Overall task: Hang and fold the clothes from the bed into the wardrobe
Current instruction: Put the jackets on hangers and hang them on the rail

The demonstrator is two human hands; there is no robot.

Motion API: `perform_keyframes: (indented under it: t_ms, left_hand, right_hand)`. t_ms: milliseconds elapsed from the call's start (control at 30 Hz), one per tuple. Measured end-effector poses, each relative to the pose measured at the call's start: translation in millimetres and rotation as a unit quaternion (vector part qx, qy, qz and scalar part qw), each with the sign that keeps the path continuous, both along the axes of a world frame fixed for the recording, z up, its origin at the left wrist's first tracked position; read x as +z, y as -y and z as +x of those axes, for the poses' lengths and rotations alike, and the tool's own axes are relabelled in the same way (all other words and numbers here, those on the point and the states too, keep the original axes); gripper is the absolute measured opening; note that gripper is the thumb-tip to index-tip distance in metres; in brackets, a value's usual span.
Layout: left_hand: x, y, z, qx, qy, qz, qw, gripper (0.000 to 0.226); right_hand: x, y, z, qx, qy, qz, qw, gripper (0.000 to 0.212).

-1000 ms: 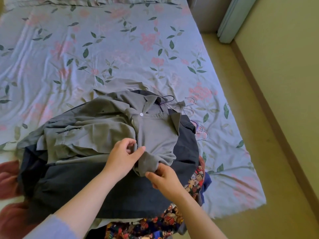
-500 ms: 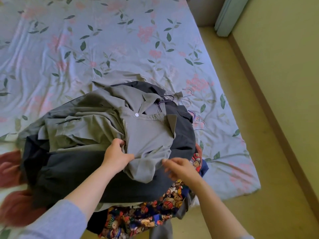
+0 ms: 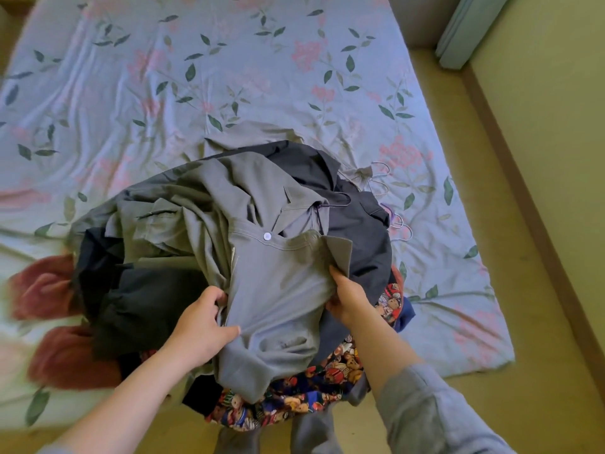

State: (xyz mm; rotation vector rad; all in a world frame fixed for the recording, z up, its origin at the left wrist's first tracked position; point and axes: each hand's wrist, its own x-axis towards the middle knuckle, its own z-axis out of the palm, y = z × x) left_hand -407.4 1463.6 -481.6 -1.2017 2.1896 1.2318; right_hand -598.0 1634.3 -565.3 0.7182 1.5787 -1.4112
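A heap of clothes lies at the near edge of the bed [image 3: 229, 77]. On top is a grey collared shirt [image 3: 278, 276] with a white button, still on a hanger. My left hand [image 3: 203, 326] grips the shirt's left front edge, thumb on top. At the shirt's right side, just under the collar flap, my right hand [image 3: 348, 298] holds the cloth with its fingers tucked beneath. Below the shirt lie a dark navy garment [image 3: 360, 231], a black one [image 3: 144, 296] and a bear-print cloth [image 3: 314, 388].
Several wire hanger hooks [image 3: 389, 204] stick out to the right of the heap. Rust-red cloth [image 3: 49, 322] lies at its left. A tan floor strip [image 3: 523, 224] runs along the bed's right side, with a pale door edge [image 3: 465, 31] at top right.
My right hand moved up from the shirt's lower hem to its right side under the collar. The left hand slid a little down the front edge. The view shifted closer.
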Motion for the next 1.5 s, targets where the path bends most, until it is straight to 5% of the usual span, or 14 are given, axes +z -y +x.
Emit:
perform_keyframes:
  t_ms: [200, 333, 467, 633, 800, 900, 1000, 1133, 1233, 1367, 1500]
  left_hand:
    - [5, 10, 14, -0.004, 0.023, -0.026, 0.999, 0.062]
    - [19, 14, 17, -0.001, 0.038, -0.084, 0.996, 0.057]
    - [45, 12, 15, 0.038, -0.061, -0.135, 0.988, 0.042]
    - [76, -1, 3, -0.005, -0.151, -0.038, 0.988, 0.020]
    - [89, -10, -12, 0.061, -0.165, 0.048, 0.983, 0.037]
    - [96, 1, -18, 0.036, -0.148, 0.010, 0.988, 0.058]
    - [102, 11, -22, -0.003, -0.155, -0.016, 0.988, 0.044]
    - [124, 27, -28, 0.047, -0.165, -0.032, 0.985, 0.061]
    - [140, 49, -33, 0.078, -0.156, 0.017, 0.985, 0.061]
    - [150, 65, -38, 0.199, -0.140, 0.309, 0.920, 0.048]
    - [136, 71, -43, 0.394, -0.204, 0.362, 0.820, 0.017]
  right_hand:
    - [43, 10, 1, 0.044, -0.063, -0.045, 0.996, 0.012]
    - [74, 8, 17, 0.186, -0.180, -0.016, 0.966, 0.020]
    - [97, 4, 43, 0.285, -0.219, -0.015, 0.933, 0.022]
    - [120, 6, 65, 0.314, -0.198, -0.025, 0.928, 0.022]
    - [135, 10, 79, 0.328, -0.226, -0.011, 0.917, 0.015]
    - [146, 11, 84, 0.308, -0.258, -0.029, 0.915, 0.009]
    - [163, 15, 87, 0.310, -0.288, -0.067, 0.904, 0.009]
    - [191, 26, 93, 0.371, -0.342, -0.056, 0.862, 0.015]
    - [209, 35, 96, 0.447, -0.425, 0.008, 0.787, 0.008]
    - [226, 42, 100, 0.500, -0.481, 0.032, 0.720, 0.015]
    - [236, 44, 104, 0.487, -0.478, 0.041, 0.730, 0.012]
